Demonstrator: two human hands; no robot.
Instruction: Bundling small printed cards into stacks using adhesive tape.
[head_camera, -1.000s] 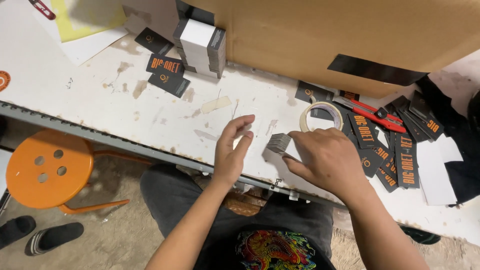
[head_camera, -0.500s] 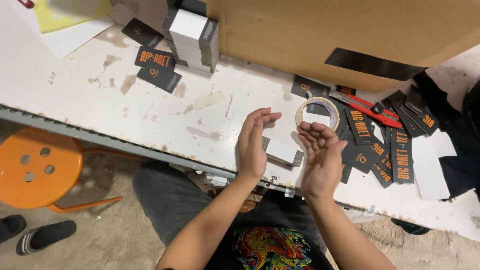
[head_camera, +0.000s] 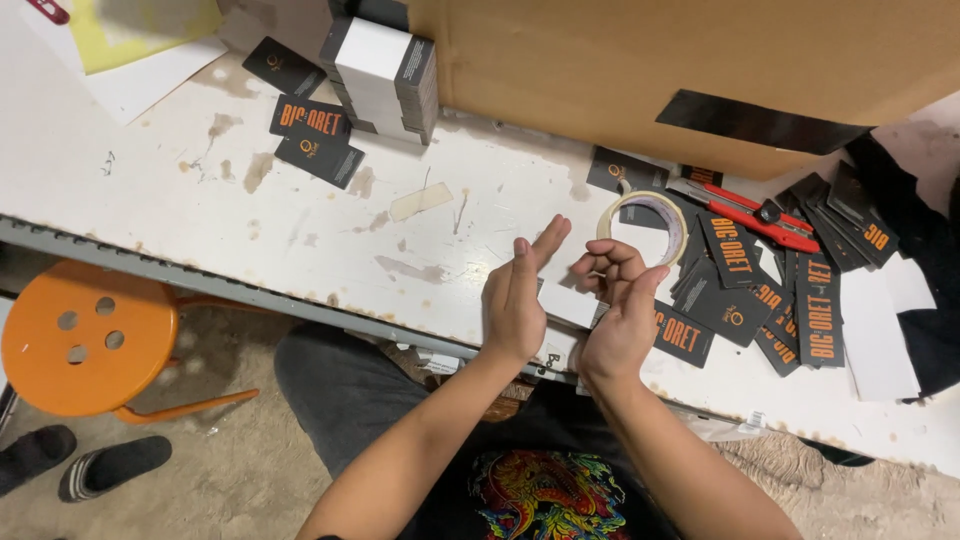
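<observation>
**Two bare hands raised over a scuffed white workbench**

Head view: the left hand (head_camera: 517, 300) stands on edge above the table (head_camera: 250, 220), fingers straight and spread, holding nothing. The right hand (head_camera: 618, 305) faces it, just beside it, fingers curled loosely inward; nothing shows in its grasp. Beneath and between the two hands lies one small white box (head_camera: 568, 303), partly hidden by them. One roll of masking tape (head_camera: 645, 222) lies flat just beyond the right hand. One red utility knife (head_camera: 745, 210) rests further right, near the tape. A loose heap of black cards with orange print (head_camera: 770, 290) spreads to the right of the hands; they overlap too much to count. Three more such cards (head_camera: 312, 135) lie apart at upper left, beside one stack of white-topped boxes (head_camera: 385, 70). One large cardboard carton (head_camera: 680, 70) stands behind. One orange stool (head_camera: 85, 340) sits below the table edge.
</observation>
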